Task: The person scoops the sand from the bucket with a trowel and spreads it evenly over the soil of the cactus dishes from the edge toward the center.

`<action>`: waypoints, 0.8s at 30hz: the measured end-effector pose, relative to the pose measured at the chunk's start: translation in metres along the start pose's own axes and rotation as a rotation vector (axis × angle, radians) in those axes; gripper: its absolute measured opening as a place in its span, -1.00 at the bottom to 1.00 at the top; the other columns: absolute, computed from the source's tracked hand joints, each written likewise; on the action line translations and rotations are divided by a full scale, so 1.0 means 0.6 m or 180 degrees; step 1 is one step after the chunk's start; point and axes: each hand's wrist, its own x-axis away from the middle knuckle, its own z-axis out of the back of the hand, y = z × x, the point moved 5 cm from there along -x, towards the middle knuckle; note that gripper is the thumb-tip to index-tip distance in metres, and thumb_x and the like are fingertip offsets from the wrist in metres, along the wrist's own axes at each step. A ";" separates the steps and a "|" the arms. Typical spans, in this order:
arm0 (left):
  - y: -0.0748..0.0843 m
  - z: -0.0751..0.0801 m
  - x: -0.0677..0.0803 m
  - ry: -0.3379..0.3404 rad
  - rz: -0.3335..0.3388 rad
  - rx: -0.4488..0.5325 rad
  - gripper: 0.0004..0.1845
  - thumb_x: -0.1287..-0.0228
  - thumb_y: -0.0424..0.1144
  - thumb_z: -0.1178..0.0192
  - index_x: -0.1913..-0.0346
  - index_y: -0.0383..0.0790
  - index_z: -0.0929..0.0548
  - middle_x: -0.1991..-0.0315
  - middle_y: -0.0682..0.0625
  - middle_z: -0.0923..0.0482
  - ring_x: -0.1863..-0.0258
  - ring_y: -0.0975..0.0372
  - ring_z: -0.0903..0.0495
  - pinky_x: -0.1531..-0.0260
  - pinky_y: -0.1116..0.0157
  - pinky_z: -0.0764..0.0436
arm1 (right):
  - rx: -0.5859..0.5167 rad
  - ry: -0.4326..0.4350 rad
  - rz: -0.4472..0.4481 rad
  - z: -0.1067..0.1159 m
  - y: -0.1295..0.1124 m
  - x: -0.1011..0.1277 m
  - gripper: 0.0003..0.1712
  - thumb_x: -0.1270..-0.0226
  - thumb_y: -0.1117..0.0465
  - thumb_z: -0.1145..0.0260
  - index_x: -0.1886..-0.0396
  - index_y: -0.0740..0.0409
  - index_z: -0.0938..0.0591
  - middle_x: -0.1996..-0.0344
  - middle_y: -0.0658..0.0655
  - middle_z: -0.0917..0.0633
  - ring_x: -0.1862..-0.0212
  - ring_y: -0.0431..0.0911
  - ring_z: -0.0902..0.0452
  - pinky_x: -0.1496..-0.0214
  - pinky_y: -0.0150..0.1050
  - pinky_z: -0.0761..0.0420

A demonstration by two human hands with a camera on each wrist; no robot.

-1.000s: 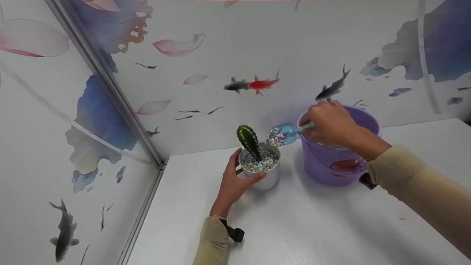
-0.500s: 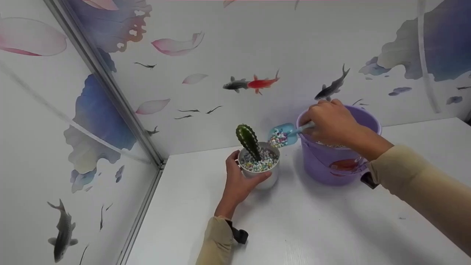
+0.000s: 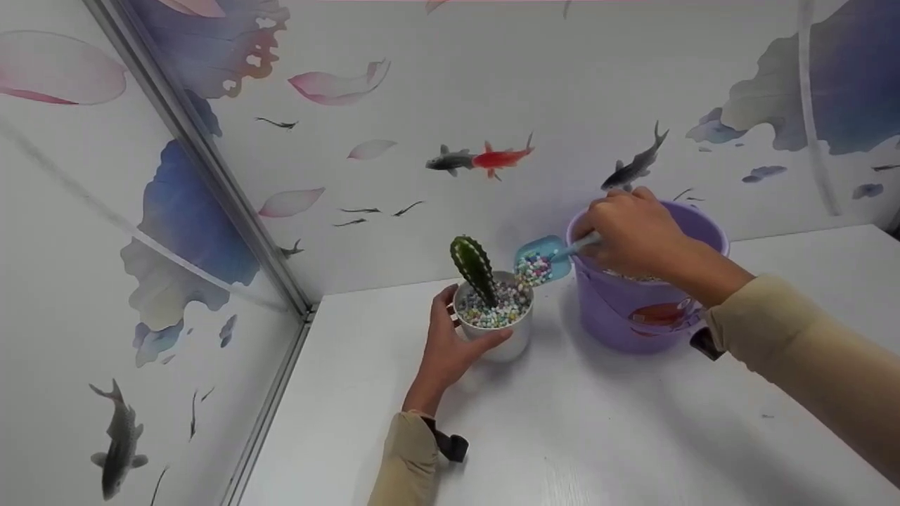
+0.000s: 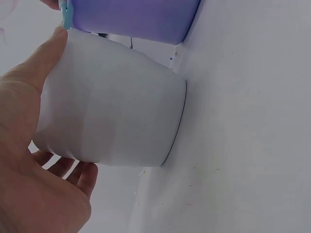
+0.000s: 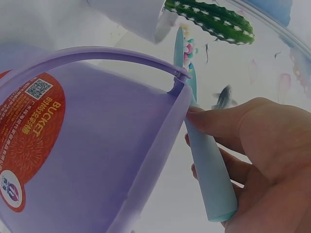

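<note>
A white pot (image 3: 512, 341) stands on the table, filled with small multicoloured pellets (image 3: 485, 318) around an upright green cactus (image 3: 472, 267). My left hand (image 3: 450, 351) holds the pot from its left and near side, thumb across the front near the rim; the left wrist view shows fingers curled round the pot wall. With its handle in the grip of my right hand (image 3: 633, 232), a light blue scoop (image 3: 559, 263) is tilted at the pot's right rim. Pellets on its blade spill toward the pot. In the right wrist view the scoop handle (image 5: 211, 174) lies between thumb and fingers.
A purple bucket (image 3: 605, 316) with a red label stands right of the pot, under my right hand, with pellets inside. Behind the white table (image 3: 562, 429) rises a wall (image 3: 394, 42) printed with fish and petals. A metal corner strip (image 3: 211, 161) runs along the left.
The scoop's blade has shifted slightly right and tilted, and pellets now drop from its edge into the pot. My left hand has moved slightly while still holding the pot.
</note>
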 end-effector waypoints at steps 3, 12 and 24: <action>0.000 0.001 -0.001 -0.0036 -0.0031 0.0008 0.25 -0.07 0.12 -0.69 -0.70 -0.03 -0.12 -0.65 -0.02 -0.22 -0.57 0.07 -0.32 -0.55 -0.02 -0.44 | 0.0006 0.0041 0.0031 0.000 0.001 0.000 -0.81 -0.29 0.22 -0.63 0.11 -0.04 -0.92 0.15 0.00 -0.87 -0.05 0.09 -0.62 -0.12 0.15 -0.42; -0.002 0.004 -0.002 -0.0085 0.0002 -0.0055 0.25 -0.06 0.17 -0.69 -0.70 -0.02 -0.14 -0.64 0.03 -0.27 -0.58 0.11 -0.34 -0.53 -0.01 -0.48 | 0.0008 0.0147 0.0056 -0.004 0.001 -0.002 -0.80 -0.26 0.25 -0.62 0.11 0.04 -0.91 0.16 0.05 -0.86 -0.01 0.12 -0.61 -0.05 0.10 -0.41; 0.003 -0.005 0.002 0.0057 0.0198 -0.0166 0.38 0.01 0.27 -0.69 -0.72 0.00 0.00 -0.72 -0.02 -0.05 -0.67 0.10 -0.19 -0.67 -0.04 -0.34 | 0.0024 0.0181 -0.0022 -0.010 -0.005 -0.007 -0.80 -0.26 0.27 -0.62 0.12 0.07 -0.91 0.17 0.08 -0.85 0.03 0.12 -0.56 -0.07 0.09 -0.41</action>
